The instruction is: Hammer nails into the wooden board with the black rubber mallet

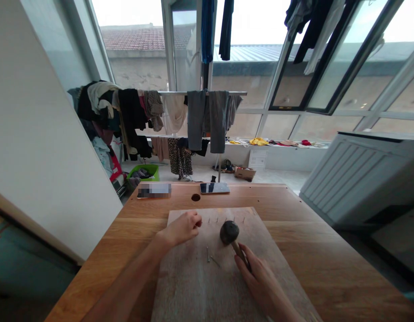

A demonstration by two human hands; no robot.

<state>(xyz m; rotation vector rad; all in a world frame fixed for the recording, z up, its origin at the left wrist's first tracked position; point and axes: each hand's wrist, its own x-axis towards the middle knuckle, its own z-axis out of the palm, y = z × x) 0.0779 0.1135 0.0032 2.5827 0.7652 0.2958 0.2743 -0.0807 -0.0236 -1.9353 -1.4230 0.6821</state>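
Observation:
A rubber mallet (229,233) with a black head and a wooden handle is in my right hand (257,273), whose fingers wrap round the handle. Its head is over the wooden board (193,286), just in front of a row of several upright nails (217,220). My left hand (185,227) is closed above the board's far left part, left of that row. Whatever its fingers pinch, if anything, is hidden. Two loose nails, one pointing nearly straight ahead (208,255) and one slanted (215,261), lie on the board between my hands.
The board rests on a wooden table (304,250). Along the far edge lie a phone (214,188), a blurred flat object (154,191) and a round hole. Behind stand a drying rack with clothes (193,120) and a green basin (149,171). A white ribbed cabinet (354,170) is at right.

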